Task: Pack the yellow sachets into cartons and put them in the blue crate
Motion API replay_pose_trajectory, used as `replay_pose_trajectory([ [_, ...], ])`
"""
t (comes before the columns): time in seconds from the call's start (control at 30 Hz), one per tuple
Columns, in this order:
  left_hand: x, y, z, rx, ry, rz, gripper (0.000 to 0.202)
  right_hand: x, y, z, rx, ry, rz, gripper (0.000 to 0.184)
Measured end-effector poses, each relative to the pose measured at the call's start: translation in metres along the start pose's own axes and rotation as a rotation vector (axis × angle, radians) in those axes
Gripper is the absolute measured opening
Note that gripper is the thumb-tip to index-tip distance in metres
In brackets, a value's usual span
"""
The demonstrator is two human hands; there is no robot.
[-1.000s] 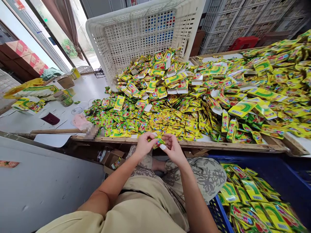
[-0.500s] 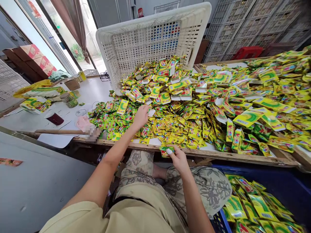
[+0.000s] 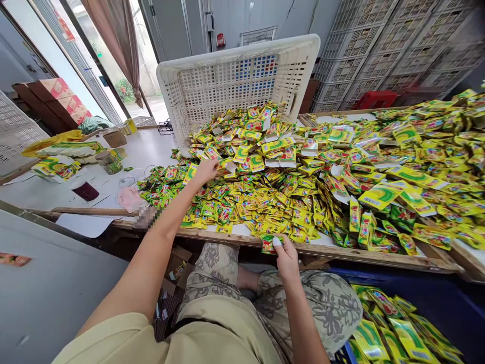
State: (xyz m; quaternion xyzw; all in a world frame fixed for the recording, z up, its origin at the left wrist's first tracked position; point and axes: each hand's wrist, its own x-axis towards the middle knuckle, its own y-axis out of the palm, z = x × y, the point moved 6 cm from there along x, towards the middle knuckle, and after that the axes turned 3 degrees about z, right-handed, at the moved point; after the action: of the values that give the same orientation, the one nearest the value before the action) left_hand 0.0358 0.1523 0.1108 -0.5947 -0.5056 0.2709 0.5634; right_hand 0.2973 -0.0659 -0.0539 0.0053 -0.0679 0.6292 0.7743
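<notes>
My right hand (image 3: 287, 257) pinches green and yellow sachets (image 3: 267, 244) at the table's front edge, thumb on top; how many lie in its grip I cannot tell. My left hand (image 3: 206, 172) is stretched out over the pile, its fingers curled beside a small yellow carton with a pale flap (image 3: 230, 168). The fingertips are partly hidden, so what they grip does not show clearly. Under and around that hand lie loose green sachets (image 3: 166, 189), with yellow sachets (image 3: 261, 202) to the right.
A white plastic basket (image 3: 238, 48) lies tipped behind the pile, cartons spilling from it. More yellow cartons (image 3: 382, 194) cover the table's right side. A blue bin (image 3: 447, 298) with filled packs stands low at right. A dark red cup (image 3: 85, 190) is at left.
My left hand has moved left and slightly up over the pile. My right hand still holds the sachets at the table edge. The view has tilted up a little.
</notes>
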Motion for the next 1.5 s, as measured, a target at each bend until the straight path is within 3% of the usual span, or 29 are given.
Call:
replay_pose_trajectory([
  [0.1,-0.046,-0.011,-0.033,-0.196,0.024,-0.074,0.022,0.003,-0.011,0.018,-0.009,-0.022,-0.133,0.031],
  [0.27,-0.141,0.034,-0.108,-0.458,0.162,0.06,0.023,0.008,-0.023,0.073,-0.086,-0.176,-0.281,0.031],
  [0.4,-0.178,0.063,-0.138,-0.777,0.135,0.123,0.032,0.01,-0.028,0.106,-0.185,-0.328,-0.387,0.031],
  [0.5,-0.184,0.067,-0.145,-0.921,0.084,0.116,0.034,0.007,-0.029,0.11,-0.313,-0.386,-0.431,0.029],
  [0.63,-0.184,0.071,-0.14,-1.129,-0.066,0.075,0.036,0.004,-0.025,0.105,-0.432,-0.429,-0.368,0.027],
  [0.87,-0.186,0.093,-0.136,-1.437,-0.29,0.104,0.039,0.008,-0.014,0.103,-0.583,-0.346,-0.04,0.022],
  [0.97,-0.186,0.092,-0.137,-1.428,-0.293,0.111,0.037,0.008,-0.011,0.103,-0.633,-0.326,0.048,0.02],
  [1.1,-0.183,0.085,-0.139,-1.28,-0.176,0.174,0.032,0.01,-0.003,0.099,-0.663,-0.338,0.187,0.019],
  [1.27,-0.183,0.088,-0.149,-1.274,-0.068,0.397,0.038,0.012,-0.001,0.1,-0.582,-0.423,0.139,0.02],
  [1.4,-0.198,0.103,-0.163,-1.559,-0.138,0.701,0.048,0.007,0.009,0.096,-0.53,-0.422,0.127,0.02],
  [1.5,-0.215,0.114,-0.172,-1.733,-0.221,0.924,0.054,0.002,0.021,0.092,-0.489,-0.379,0.223,0.018],
])
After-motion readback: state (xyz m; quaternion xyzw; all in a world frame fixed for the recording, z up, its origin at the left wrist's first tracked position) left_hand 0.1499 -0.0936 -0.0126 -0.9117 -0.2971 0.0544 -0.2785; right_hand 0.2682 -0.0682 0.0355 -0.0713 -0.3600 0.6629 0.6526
